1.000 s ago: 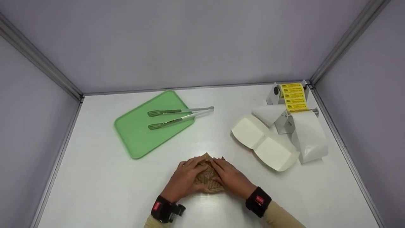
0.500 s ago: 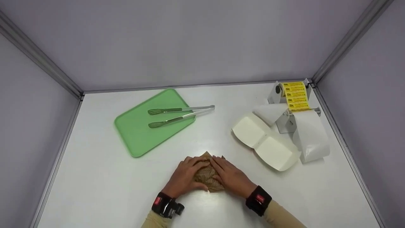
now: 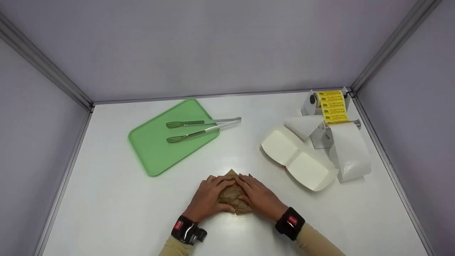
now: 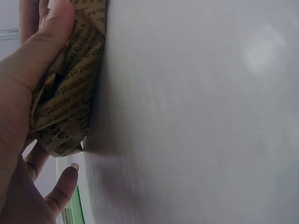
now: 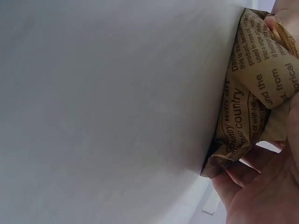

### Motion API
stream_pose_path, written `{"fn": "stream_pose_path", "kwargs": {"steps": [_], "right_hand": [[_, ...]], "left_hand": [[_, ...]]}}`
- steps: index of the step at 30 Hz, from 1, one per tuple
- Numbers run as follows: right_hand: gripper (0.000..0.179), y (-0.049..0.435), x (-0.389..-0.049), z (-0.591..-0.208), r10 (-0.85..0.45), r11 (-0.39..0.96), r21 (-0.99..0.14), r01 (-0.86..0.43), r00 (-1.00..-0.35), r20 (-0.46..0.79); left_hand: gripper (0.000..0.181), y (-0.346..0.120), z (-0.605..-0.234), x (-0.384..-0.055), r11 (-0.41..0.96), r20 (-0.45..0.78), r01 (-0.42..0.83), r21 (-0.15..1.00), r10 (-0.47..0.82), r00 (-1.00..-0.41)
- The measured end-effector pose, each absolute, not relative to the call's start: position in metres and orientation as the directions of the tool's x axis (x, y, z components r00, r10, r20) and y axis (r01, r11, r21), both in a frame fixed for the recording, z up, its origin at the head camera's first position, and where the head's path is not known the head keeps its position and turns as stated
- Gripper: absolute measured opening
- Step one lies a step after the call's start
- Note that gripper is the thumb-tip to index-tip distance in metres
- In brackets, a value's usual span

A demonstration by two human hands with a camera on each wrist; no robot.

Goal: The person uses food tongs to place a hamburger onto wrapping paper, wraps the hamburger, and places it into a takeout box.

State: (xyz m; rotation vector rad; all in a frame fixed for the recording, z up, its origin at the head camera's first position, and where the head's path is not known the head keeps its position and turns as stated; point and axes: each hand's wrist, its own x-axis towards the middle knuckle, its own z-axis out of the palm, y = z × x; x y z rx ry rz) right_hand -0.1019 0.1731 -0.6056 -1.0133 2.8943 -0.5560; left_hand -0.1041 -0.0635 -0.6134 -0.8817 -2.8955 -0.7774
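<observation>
A brown, print-covered paper wrapper (image 3: 233, 196), folded into a bundle, lies on the white table near its front; what is inside is hidden. My left hand (image 3: 207, 200) grips its left side, fingers over the top and thumb along the near edge. On the opposite side, my right hand (image 3: 263, 200) holds the bundle, with fingertips meeting near the top folds. The left wrist view shows the thumb pressed against the creased paper (image 4: 70, 88). In the right wrist view, fingers reach beneath and behind the paper's folded corner (image 5: 240, 121).
Metal tongs (image 3: 192, 135) lie across a green tray (image 3: 156, 156) at the back left. An opened white clamshell box (image 3: 309, 170) sits to the right. Behind it stand a dispenser with a yellow label roll (image 3: 333, 106) and a white paper roll (image 3: 350, 153).
My left fingers have shifted slightly over the paper, and the left thumb has moved a little along its near edge. The right hand stays in nearly the same place.
</observation>
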Motion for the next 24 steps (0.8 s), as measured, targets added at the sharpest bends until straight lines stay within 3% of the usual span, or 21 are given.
{"fn": "stream_pose_path", "kwargs": {"steps": [9,15,24], "right_hand": [[0.060,0.174,-0.101,-0.603,-0.534,0.748,-0.444,-0.493,-0.845,0.039],[0.063,0.175,-0.100,-0.603,-0.559,0.708,-0.514,-0.484,-0.829,0.009],[0.059,0.173,-0.097,-0.601,-0.619,0.696,-0.407,-0.591,-0.781,0.076]], "left_hand": [[0.088,-0.062,-0.611,-0.100,0.738,0.144,0.502,0.452,0.495,-0.857],[0.088,-0.060,-0.611,-0.096,0.744,0.149,0.487,0.456,0.476,-0.867],[0.091,-0.057,-0.611,-0.093,0.768,0.170,0.486,0.418,0.459,-0.872]]}}
